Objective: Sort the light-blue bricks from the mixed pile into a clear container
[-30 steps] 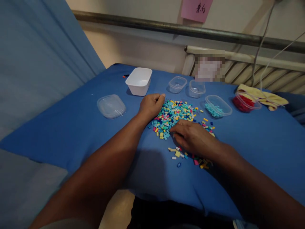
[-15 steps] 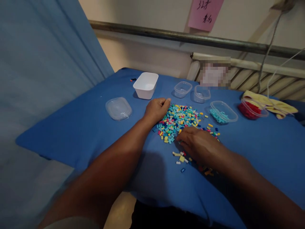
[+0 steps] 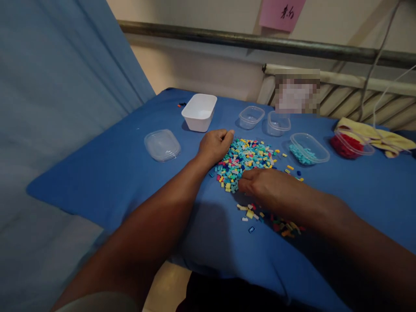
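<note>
A heap of small toy building bricks [image 3: 248, 151], mostly turquoise with yellow, pink, white and dark blue ones among them, lies on the blue cloth. My left hand [image 3: 215, 145] rests at the heap's left edge, curled into a fist with the thumb uppermost; anything inside it is hidden. At the near side of the heap, my right hand [image 3: 266, 184] is bent down with its fingers drawn together among the bricks. Its fingertips are hidden, so what they pinch cannot be seen. Nearer to me lie a few loose bricks [image 3: 250, 214], partly in the right arm's shadow.
Behind the heap stand a white tub [image 3: 199, 112] and two clear containers [image 3: 251, 117]. Farther right are a container of turquoise bricks [image 3: 303, 154] and one of red bricks [image 3: 346, 145], beside a yellow cloth [image 3: 377, 136]. Clear lids [image 3: 162, 145] lie at left.
The camera view has shifted, moving the scene rightward in the picture. My right hand has turned slightly and its fingers have drawn closer together at the heap. My left hand stays at the heap's edge.
</note>
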Tool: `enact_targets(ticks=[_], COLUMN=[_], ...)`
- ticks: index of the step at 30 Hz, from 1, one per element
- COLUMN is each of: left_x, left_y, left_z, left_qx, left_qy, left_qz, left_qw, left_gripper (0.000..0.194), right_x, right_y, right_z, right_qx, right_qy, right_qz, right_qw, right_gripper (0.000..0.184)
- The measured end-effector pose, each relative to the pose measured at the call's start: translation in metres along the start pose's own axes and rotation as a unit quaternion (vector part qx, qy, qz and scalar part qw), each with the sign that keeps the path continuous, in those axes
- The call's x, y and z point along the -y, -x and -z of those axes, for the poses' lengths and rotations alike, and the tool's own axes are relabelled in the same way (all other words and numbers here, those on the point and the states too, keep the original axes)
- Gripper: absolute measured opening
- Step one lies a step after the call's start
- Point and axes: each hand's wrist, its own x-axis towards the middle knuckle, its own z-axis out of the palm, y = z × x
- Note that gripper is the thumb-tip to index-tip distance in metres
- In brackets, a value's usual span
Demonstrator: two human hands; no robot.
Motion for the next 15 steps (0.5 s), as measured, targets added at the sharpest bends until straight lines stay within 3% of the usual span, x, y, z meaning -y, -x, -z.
enact_targets(ticks=[6,15], left_x=[-0.001,0.0], left_y=[0.0,0.0], left_z=[0.0,0.0], left_qx=[0.005,0.003], left_qy=[-0.002,-0.001], left_qz=[-0.001,0.004], left_qw=[1.0,1.0], left_gripper=[0.054,0.054], right_x=[-0.007,0.01], right_y=[-0.007,-0.009], right_z=[0.002,-0.002], right_qx=[0.032,0.0], right_qy=[-0.021,0.02], right_qz=[0.036,0.081], right_qw=[0.999,0.997], right_gripper=[0.022,0.018])
